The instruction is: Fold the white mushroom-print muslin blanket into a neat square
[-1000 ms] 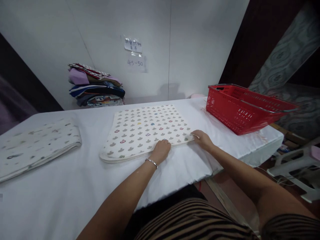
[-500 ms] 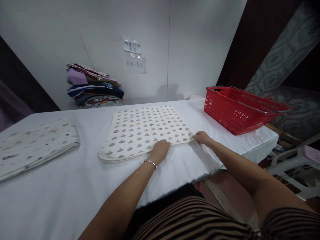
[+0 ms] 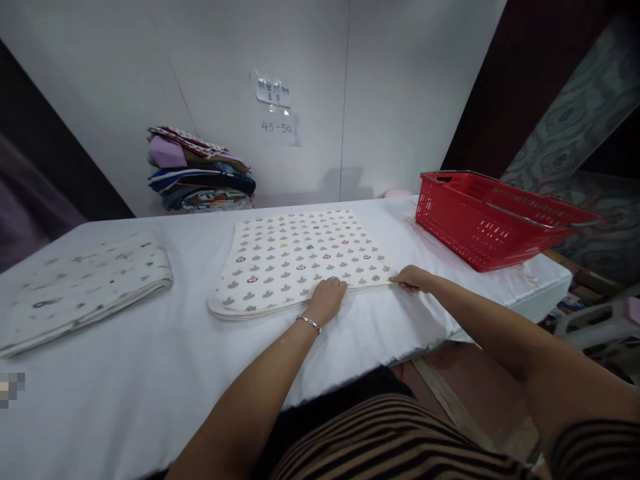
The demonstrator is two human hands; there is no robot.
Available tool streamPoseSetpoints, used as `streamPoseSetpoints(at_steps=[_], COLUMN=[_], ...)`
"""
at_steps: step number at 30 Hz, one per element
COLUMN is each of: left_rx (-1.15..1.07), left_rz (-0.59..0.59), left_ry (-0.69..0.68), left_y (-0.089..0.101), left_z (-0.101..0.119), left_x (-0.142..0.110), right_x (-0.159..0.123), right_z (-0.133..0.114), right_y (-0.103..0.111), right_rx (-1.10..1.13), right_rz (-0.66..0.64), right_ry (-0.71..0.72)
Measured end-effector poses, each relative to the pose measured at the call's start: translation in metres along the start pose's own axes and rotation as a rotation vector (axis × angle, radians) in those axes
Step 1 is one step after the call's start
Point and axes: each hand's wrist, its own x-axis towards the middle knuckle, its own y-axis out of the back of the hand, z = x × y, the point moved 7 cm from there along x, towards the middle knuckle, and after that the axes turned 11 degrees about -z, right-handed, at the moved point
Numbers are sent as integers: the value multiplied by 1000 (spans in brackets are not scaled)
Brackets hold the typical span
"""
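A folded white cloth with a pattern of small grey and coloured shapes (image 3: 300, 257) lies flat in the middle of the white table (image 3: 150, 373). My left hand (image 3: 327, 298) rests on its near edge with the fingers curled onto the fabric; a silver bracelet sits on that wrist. My right hand (image 3: 413, 278) pinches the cloth's near right corner, fingers closed on the edge.
A second folded patterned cloth (image 3: 83, 283) lies at the left of the table. A stack of folded coloured clothes (image 3: 200, 170) stands against the back wall. A red plastic basket (image 3: 493, 217) sits at the table's right end. Paper notes hang on the wall.
Both hands stay on the cloth's near edge. The right hand has shifted slightly along the corner. The view has swung a little.
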Motion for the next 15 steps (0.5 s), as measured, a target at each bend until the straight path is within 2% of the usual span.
streamPoseSetpoints(at_steps=[3, 6, 9, 12, 15], left_rx=[14, 0, -35, -50, -58], left_rz=[2, -31, -36, -32, -34], left_ry=[2, 1, -34, -92, -107], left_y=[2, 3, 6, 6, 3], left_z=[-1, 1, 15, 35, 46], left_x=[0, -1, -2, -4, -6], right_x=[1, -3, -11, -16, -14], right_z=[1, -2, -2, 11, 28], right_y=[-2, 5, 19, 23, 22], right_rx=[51, 114, 128, 59, -49], right_rz=[-29, -4, 70, 115, 120], right_ry=[-20, 44, 120, 86, 60])
